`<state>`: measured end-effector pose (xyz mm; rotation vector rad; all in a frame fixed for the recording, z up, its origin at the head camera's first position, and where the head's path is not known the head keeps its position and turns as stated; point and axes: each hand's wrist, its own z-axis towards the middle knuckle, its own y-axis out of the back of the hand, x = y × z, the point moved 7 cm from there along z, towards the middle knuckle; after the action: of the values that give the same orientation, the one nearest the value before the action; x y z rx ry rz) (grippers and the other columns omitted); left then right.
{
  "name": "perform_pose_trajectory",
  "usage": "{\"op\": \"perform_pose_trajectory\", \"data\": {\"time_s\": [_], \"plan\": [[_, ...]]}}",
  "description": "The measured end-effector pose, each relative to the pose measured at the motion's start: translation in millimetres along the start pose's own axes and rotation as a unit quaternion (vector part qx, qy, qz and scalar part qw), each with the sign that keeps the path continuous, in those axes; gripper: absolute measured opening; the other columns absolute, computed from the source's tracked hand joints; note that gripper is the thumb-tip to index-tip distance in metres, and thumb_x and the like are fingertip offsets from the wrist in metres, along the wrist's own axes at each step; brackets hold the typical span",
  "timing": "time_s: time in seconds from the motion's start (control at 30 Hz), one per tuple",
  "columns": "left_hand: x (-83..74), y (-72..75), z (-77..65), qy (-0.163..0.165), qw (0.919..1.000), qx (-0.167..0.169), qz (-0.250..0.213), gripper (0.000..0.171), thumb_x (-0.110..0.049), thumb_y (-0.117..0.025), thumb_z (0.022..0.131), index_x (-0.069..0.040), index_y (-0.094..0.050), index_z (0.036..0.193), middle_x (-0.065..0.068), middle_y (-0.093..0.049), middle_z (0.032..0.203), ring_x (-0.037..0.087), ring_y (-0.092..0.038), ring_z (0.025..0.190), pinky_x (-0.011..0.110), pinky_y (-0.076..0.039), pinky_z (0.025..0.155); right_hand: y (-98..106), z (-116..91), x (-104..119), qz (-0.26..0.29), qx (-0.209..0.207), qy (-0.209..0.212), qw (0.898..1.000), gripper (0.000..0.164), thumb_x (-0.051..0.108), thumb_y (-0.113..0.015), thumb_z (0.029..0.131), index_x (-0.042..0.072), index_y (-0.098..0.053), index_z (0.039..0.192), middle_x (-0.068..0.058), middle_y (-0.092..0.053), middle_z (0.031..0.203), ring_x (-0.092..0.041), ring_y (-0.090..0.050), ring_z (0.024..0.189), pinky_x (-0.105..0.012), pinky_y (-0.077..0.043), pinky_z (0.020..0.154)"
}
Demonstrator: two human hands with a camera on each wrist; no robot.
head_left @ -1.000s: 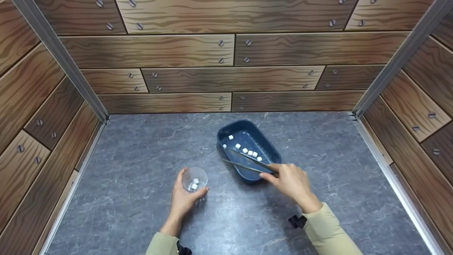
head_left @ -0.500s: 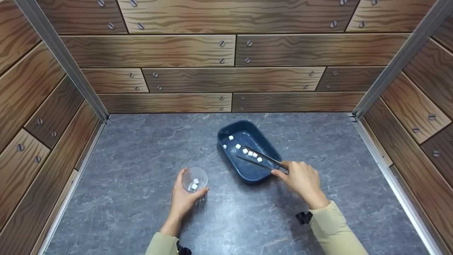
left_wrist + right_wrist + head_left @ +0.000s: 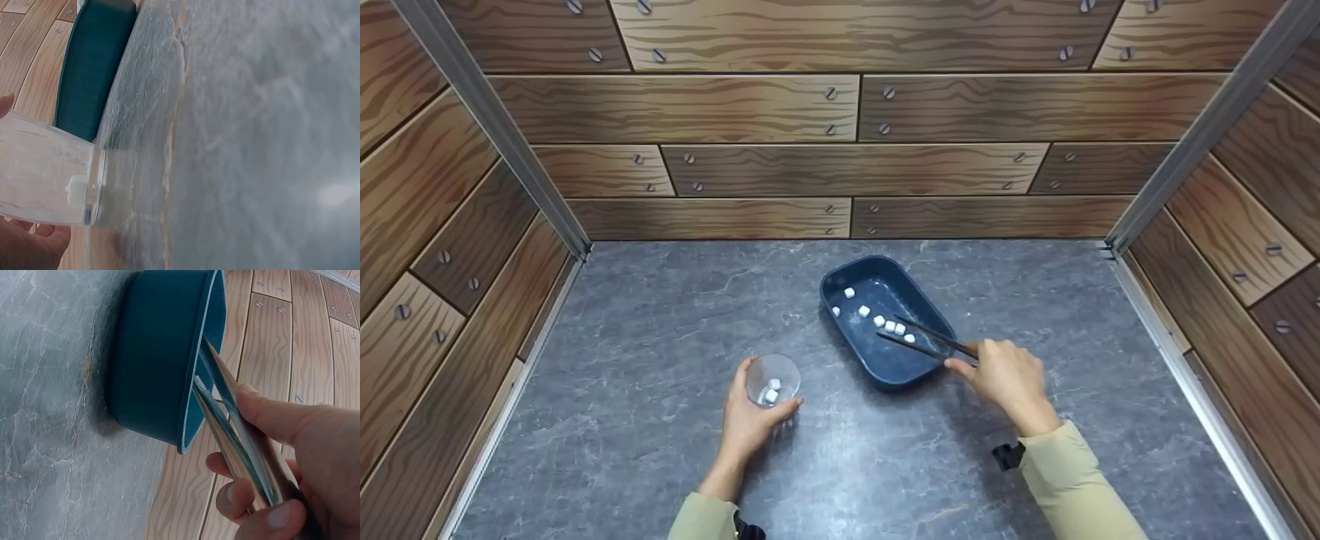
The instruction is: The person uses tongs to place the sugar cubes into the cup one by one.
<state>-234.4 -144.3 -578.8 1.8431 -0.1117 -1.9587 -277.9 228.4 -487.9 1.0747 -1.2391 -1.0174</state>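
My left hand (image 3: pixel 750 424) grips a clear cup (image 3: pixel 784 369) that stands on the floor of the booth, two white cubes (image 3: pixel 772 394) at its bottom. In my right hand (image 3: pixel 1005 379) is a pair of metal tongs (image 3: pixel 937 334), pinched between thumb and fingers. Their arms are spread, and the tips reach over the rim into a dark blue tray (image 3: pixel 894 376). Several small white cubes (image 3: pixel 864 311) lie scattered inside it. The tong tips flank a short row of them. In the right wrist view, the tray's side wall (image 3: pixel 157 354) hides the tips' ends.
A grey marbled surface (image 3: pixel 660 315) carries the tray and cup. Wood-patterned panels (image 3: pixel 757 112) rise at the back and both sides, with metal corner posts (image 3: pixel 502 142). The tray is just right of the cup.
My right hand has drawn back to the right. The tong tips went from the tray's left rim to the row of cubes. My left hand and the cup stay put.
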Motion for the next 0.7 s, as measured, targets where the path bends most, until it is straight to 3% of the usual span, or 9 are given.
{"op": "perform_pose_trajectory", "data": {"time_s": [0.5,0.7], "plan": [[0.1,0.3,0.4,0.006,1.0000,0.000,-0.003,0.103,-0.044,-0.085,0.053,-0.014,-0.035,0.138,0.015,-0.041,0.134,0.032,-0.040,0.120,0.047,-0.034,0.096,-1.2,5.5,-4.0,-0.024,0.042,-0.020,0.999,0.051,0.060,-0.059,0.077,0.018,-0.069,0.104,0.000,-0.054,0.061,-0.019,-0.046,0.045,-0.034,-0.032,0.038],[0.1,0.9,0.4,0.003,1.0000,-0.003,-0.001,0.103,-0.044,-0.086,0.052,-0.014,-0.036,0.137,0.015,-0.043,0.132,0.031,-0.041,0.119,0.047,-0.034,0.096,-2.0,8.9,-3.5,-0.037,0.044,-0.018,0.998,0.046,0.059,-0.059,0.077,0.017,-0.069,0.093,-0.002,-0.053,0.060,-0.020,-0.047,0.046,-0.036,-0.033,0.039]]}}
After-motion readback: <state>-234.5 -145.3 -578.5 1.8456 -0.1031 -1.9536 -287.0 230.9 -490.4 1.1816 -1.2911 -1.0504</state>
